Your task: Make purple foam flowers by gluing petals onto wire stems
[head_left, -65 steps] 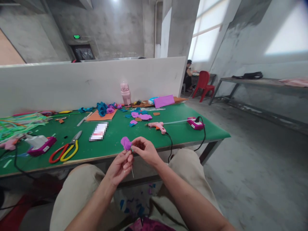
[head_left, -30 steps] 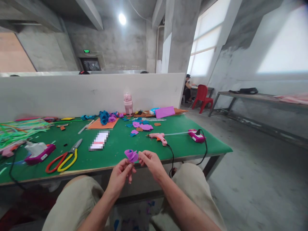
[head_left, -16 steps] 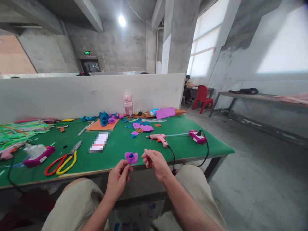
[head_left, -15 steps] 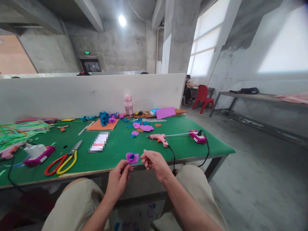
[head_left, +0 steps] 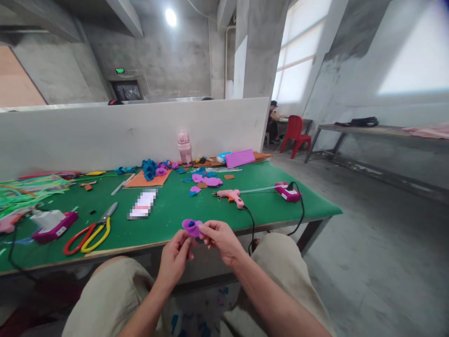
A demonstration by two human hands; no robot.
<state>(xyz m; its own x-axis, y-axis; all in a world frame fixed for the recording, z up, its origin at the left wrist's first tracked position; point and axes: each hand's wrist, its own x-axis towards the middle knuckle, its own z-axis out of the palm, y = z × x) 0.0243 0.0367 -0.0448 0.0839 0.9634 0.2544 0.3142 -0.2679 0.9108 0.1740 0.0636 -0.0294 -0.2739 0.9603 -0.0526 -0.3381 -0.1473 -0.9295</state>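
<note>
A small purple felt flower (head_left: 191, 226) with a blue centre is held just in front of the near edge of the green table (head_left: 168, 210). My left hand (head_left: 174, 257) is closed below the flower and holds it from underneath. My right hand (head_left: 219, 238) pinches the flower's right side with thumb and fingertips. Both hands hover over my lap, with my knees in beige trousers beneath them.
On the table lie a pink glue gun (head_left: 229, 195) with a black cord, red-and-yellow scissors (head_left: 89, 230), purple and blue felt pieces (head_left: 203, 179), a pink bottle (head_left: 184, 147) and green strips (head_left: 24, 187). A white partition (head_left: 133, 128) backs the table. A person sits by a red chair (head_left: 295, 132).
My right hand, briefly off the flower half a second ago, has come back and pinched it. The flower has tilted a little and the view shifted slightly.
</note>
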